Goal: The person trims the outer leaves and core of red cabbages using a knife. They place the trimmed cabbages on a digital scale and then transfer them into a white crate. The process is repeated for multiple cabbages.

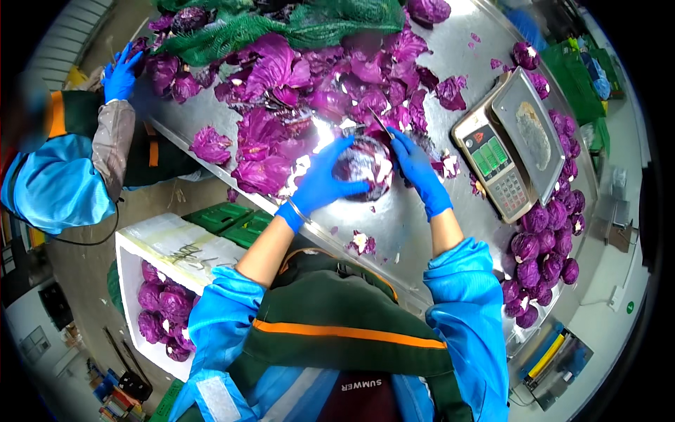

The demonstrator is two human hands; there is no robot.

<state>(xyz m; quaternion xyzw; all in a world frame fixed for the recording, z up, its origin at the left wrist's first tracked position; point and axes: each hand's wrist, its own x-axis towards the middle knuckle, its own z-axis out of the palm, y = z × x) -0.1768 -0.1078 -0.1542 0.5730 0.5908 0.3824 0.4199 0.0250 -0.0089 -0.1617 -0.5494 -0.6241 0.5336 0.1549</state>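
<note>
My left hand (325, 182), in a blue glove, grips a large red cabbage (364, 169) from its left side, over the metal table. To the right of the cabbage, my right hand (416, 163), gloved too, holds a knife (381, 123) with its blade pointing up and to the left. The cabbage's face is partly pale, with a whitish patch. Loose purple cabbage leaves (274, 71) lie in a heap beyond and to the left of my hands. A small leaf scrap with a white core piece (362, 242) rests on the table nearer to me.
A digital scale (493, 158) stands at the right, beside many piled red cabbages (538, 248). Green netting (295, 26) covers the table's far side. A white foam box (126, 311) with cabbages stands at the lower left. Another person's gloved hand (120, 74) is at the upper left.
</note>
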